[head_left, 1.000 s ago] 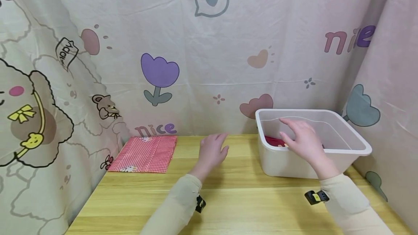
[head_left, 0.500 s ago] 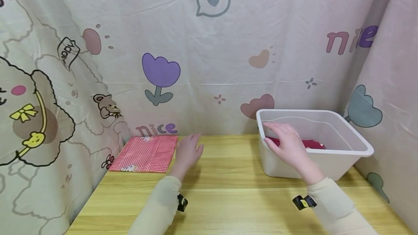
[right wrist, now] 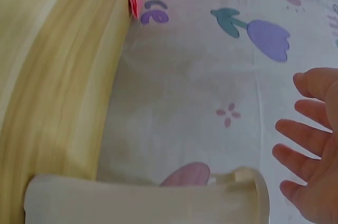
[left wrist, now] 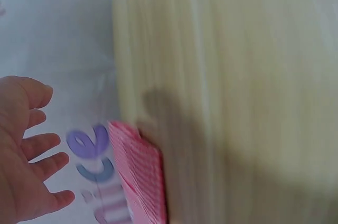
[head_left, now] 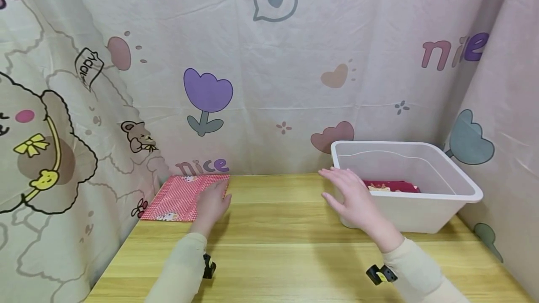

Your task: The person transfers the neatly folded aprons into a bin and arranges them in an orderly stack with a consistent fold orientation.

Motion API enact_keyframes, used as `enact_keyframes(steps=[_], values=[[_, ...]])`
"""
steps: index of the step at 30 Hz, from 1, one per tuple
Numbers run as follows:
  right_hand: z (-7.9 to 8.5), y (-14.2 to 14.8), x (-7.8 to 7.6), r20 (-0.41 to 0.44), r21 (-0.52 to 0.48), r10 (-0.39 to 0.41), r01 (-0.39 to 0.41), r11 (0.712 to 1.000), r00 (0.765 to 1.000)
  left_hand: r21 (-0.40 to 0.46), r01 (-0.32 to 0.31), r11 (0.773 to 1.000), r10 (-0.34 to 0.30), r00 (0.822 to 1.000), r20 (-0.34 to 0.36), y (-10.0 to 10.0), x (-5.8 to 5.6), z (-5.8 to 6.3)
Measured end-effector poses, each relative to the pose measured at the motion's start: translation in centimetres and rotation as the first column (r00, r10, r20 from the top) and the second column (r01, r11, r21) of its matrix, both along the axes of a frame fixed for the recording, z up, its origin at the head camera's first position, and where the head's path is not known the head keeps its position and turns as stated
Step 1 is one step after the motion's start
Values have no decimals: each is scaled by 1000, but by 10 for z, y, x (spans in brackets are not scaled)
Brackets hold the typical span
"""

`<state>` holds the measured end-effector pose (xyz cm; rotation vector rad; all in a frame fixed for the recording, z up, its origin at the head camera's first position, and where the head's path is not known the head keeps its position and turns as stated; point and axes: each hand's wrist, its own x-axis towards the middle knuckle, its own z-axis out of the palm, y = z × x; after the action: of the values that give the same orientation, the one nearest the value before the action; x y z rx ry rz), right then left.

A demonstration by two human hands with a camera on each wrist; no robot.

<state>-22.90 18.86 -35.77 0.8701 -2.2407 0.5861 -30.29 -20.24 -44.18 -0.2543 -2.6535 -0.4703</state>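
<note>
We see left hand (head_left: 210,204), loose-fingered and empty, by flat red-checked cloth (head_left: 178,198) — right hand (head_left: 353,198), spread and empty, near a smooth, round-cornered white tub (head_left: 408,212) holding crimson fabric (head_left: 397,186).

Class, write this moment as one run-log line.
left hand: open, empty, near red checked cloth | right hand: open, empty, near white bin | dark red item: inside bin
</note>
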Motion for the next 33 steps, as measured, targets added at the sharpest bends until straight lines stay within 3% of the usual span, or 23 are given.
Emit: enact_keyframes(steps=[4, 10, 18, 27, 33], values=[[-4, -9, 2, 4, 22, 30, -30, 999, 1000, 6, -27, 1000, 27, 999, 30, -23, 1, -8], [-13, -19, 3, -3, 53, 72, -72, 996, 997, 2, -109, 994, 107, 984, 142, -49, 6, -15], [-27, -32, 1, 31, 91, 70, -73, 993, 997, -30, -163, 986, 164, 936, 313, -71, 17, -21], [-51, -46, -6, 100, 66, 84, -91, 994, 991, -82, -133, 988, 155, 893, 423, -79, 21, -22], [-64, -53, -11, 164, 42, 71, -79, 996, 984, -88, -111, 990, 138, 898, 418, -74, 23, -24]])
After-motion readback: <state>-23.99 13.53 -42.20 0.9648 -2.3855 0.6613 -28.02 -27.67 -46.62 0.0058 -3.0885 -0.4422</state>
